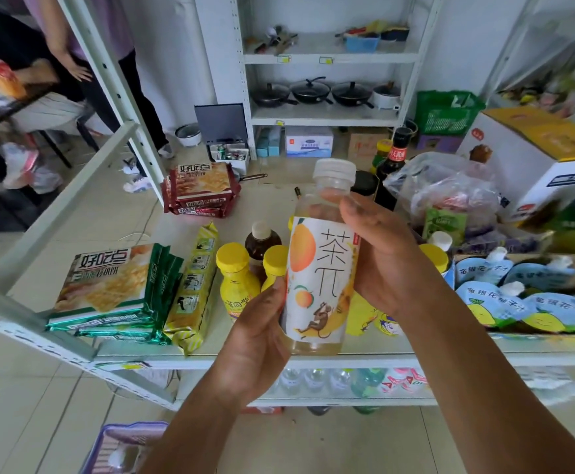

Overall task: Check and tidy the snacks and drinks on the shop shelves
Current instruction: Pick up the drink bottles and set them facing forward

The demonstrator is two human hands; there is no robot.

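Both hands clasp a tea bottle (320,268) upright above the shelf (115,220): the left hand (262,336) wraps its lower part, the right hand (382,254) curls round its upper side. Just behind stand yellow-capped bottles (236,282). Green cracker packs (108,289) lie to the left, blue drink pouches (505,299) in a box to the right.

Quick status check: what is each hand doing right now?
Left hand: grips the lower part of the peach tea bottle.
Right hand: holds the same bottle higher up, thumb near its neck.
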